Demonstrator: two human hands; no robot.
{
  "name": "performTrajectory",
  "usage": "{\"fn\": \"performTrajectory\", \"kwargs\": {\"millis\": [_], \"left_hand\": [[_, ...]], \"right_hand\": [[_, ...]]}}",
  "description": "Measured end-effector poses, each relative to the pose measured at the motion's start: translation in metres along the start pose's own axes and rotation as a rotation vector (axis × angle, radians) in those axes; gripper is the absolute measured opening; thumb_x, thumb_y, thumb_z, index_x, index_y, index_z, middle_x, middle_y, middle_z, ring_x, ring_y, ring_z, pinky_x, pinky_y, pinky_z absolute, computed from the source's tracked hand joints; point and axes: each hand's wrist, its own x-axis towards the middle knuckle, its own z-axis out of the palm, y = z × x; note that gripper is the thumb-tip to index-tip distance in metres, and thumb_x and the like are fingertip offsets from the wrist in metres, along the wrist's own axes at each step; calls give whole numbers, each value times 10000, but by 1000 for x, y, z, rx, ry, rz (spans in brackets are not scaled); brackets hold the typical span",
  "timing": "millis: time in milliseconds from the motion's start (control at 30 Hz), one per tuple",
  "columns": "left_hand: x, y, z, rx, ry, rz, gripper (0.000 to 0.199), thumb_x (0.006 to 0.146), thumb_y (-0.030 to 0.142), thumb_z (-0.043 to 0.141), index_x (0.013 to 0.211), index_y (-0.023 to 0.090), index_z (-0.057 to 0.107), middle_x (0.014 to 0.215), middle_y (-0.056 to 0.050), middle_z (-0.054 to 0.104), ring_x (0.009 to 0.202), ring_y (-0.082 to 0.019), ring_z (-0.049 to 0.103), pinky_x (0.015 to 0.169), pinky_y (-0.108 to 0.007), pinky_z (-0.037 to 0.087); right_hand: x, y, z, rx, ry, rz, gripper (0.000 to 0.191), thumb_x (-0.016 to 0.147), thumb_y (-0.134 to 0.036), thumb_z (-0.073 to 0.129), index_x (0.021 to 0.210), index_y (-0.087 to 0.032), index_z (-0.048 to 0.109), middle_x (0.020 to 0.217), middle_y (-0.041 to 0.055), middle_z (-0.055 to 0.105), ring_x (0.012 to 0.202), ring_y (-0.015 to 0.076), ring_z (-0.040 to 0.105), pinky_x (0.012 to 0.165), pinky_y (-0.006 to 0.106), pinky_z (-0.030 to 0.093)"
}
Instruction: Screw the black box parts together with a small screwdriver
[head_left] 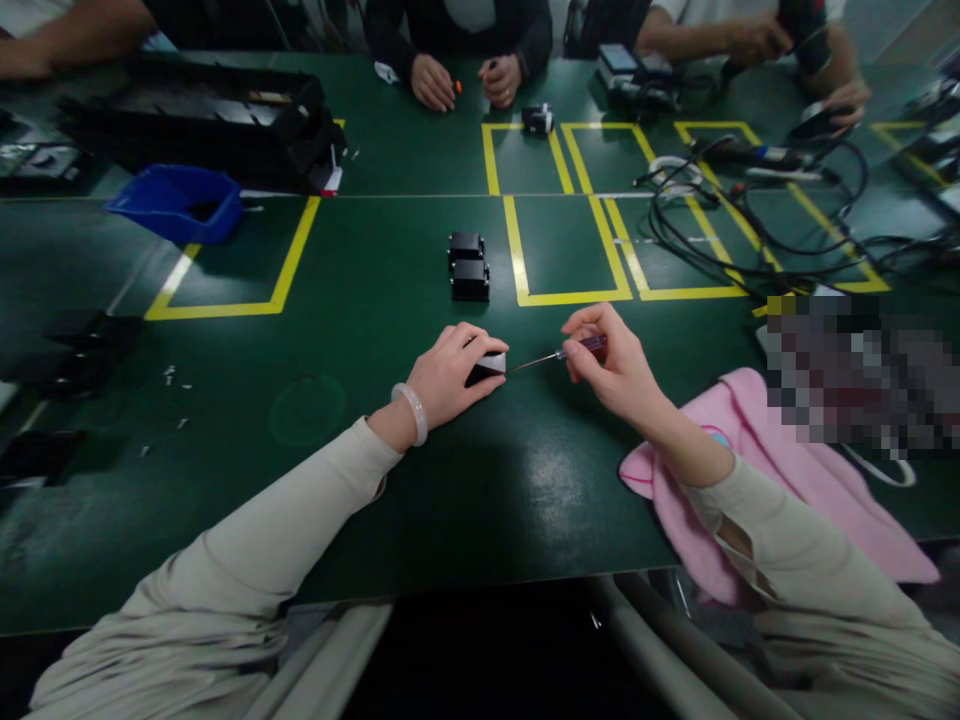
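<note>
A small black box-shaped part (491, 367) rests on the green table under my left hand (456, 372), whose fingers are closed round it. Most of the part is hidden by the hand. In my right hand (613, 362) is a screwdriver (583, 350) with a dark reddish handle, gripped between thumb and fingers. Its thin shaft points left, and the tip reaches the right side of the black part; whether it touches a screw is too small to tell. Beyond my hands, two similar black box-shaped parts (469, 275) stand close together, with small shiny bits at their sides.
A blue bin (184, 205) and a long black tray (202, 125) lie at the far left. Small screws (171, 375) are scattered on the left. Pink cloth (795, 480) sits under my right forearm. Black cables (720, 250) tangle at the right. Co-workers' hands (469, 82) are across the table.
</note>
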Motion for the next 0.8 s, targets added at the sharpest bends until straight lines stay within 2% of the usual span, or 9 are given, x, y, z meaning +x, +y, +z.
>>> {"fn": "performTrajectory", "kwargs": {"millis": [233, 433, 600, 800], "left_hand": [[0, 0, 0, 1, 4, 6, 333, 975, 302, 703, 1287, 220, 622, 1229, -90, 631, 1139, -269, 599, 946, -433, 548], [0, 1, -1, -10, -5, -11, 333, 966, 296, 707, 1282, 230, 624, 1233, -87, 631, 1145, -271, 603, 939, -433, 550], [1, 2, -2, -9, -10, -15, 334, 966, 294, 706, 1283, 223, 627, 1235, -91, 632, 1152, -273, 600, 948, -434, 547], [0, 1, -1, -6, -10, -10, 337, 970, 302, 707, 1287, 218, 629, 1239, -93, 632, 1154, -273, 597, 949, -428, 545]], "right_hand": [[0, 0, 1, 20, -6, 25, 258, 1047, -484, 615, 982, -245, 541, 625, -77, 536, 502, 107, 527, 536, 281, 395], [0, 0, 0, 12, 2, 24, 226, 1024, -445, 652, 1062, -248, 545, 684, -67, 578, 535, 114, 557, 555, 289, 410], [0, 1, 0, 22, -4, 33, 253, 1039, -483, 625, 979, -250, 547, 629, -71, 548, 513, 117, 534, 545, 293, 395], [0, 1, 0, 41, -7, 20, 293, 1016, -515, 654, 1058, -245, 547, 667, -71, 568, 532, 115, 547, 558, 288, 404]]}}
